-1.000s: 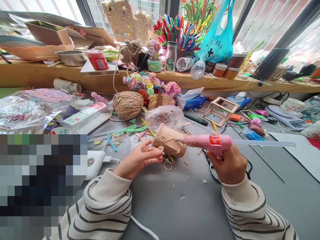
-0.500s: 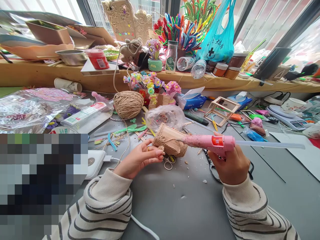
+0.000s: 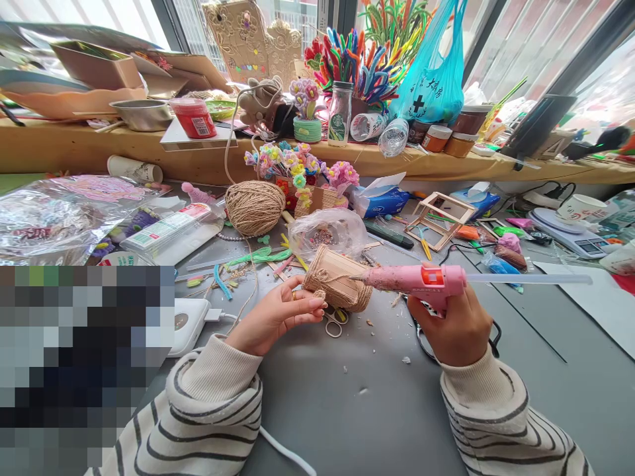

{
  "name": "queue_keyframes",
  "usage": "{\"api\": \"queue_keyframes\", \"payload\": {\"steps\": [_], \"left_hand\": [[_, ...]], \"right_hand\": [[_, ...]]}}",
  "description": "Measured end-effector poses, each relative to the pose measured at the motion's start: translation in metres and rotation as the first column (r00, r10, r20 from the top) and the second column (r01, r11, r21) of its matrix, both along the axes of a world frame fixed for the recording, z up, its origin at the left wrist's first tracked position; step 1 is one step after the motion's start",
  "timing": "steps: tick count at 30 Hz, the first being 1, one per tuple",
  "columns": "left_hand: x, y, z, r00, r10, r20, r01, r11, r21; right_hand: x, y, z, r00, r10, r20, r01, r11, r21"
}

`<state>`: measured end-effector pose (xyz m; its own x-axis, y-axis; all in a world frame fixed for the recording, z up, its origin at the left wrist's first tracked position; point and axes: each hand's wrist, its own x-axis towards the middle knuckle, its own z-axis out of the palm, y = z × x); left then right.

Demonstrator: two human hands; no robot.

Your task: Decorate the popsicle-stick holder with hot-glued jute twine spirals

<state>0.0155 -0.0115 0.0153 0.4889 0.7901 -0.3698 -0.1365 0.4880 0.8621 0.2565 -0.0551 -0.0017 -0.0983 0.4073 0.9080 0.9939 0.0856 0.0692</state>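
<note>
Between thumb and fingers, my left hand point(image 3: 282, 307) grips one end of a small wooden barrel point(image 3: 342, 276) wrapped with twine at both ends. A small coil of twine shows at the fingertips. My right hand point(image 3: 456, 324) is closed around the handle of a pink glue gun point(image 3: 421, 281), with a clear glue stick point(image 3: 530, 279) jutting out of its back. The gun's nozzle points left, at the barrel's bare wood; whether it touches cannot be made out. A strand of twine runs from near my left hand toward a twine ball point(image 3: 255, 207).
Small scissors point(image 3: 336, 322) lie below the barrel, and larger black-handled scissors point(image 3: 424, 340) sit partly behind my right hand. A plastic bag of beads point(image 3: 327, 231) lies beyond the barrel. At the left is a white power bank point(image 3: 191, 324) with a cable; a scale point(image 3: 570, 231) stands at right.
The glue gun and my right hand have shifted very slightly, and the rear of the glue stick sits a little higher and farther left. My left hand and the barrel stay in place.
</note>
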Motion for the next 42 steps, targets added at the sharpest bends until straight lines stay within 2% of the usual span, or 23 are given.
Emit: {"api": "queue_keyframes", "payload": {"steps": [15, 26, 33, 42], "left_hand": [[-0.0002, 0.0001, -0.0005, 1.0, -0.006, -0.009, 0.006, 1.0, -0.003], [-0.0007, 0.0001, -0.0013, 1.0, 0.003, 0.005, -0.003, 1.0, -0.005], [-0.0005, 0.0002, -0.001, 1.0, 0.002, 0.007, -0.002, 1.0, -0.005], [-0.001, 0.0002, -0.0013, 1.0, 0.009, 0.006, -0.009, 1.0, -0.016]], "right_hand": [[-0.0009, -0.0009, 0.0007, 0.999, -0.014, 0.04, 0.013, 1.0, 0.015], [0.0018, -0.002, -0.0037, 0.998, 0.057, -0.001, -0.057, 0.998, 0.003], [-0.0001, -0.0049, 0.0026, 0.995, 0.099, 0.006, -0.099, 0.995, -0.03], [0.0015, -0.0065, 0.005, 0.999, 0.044, 0.031, -0.044, 0.999, -0.004]]}}
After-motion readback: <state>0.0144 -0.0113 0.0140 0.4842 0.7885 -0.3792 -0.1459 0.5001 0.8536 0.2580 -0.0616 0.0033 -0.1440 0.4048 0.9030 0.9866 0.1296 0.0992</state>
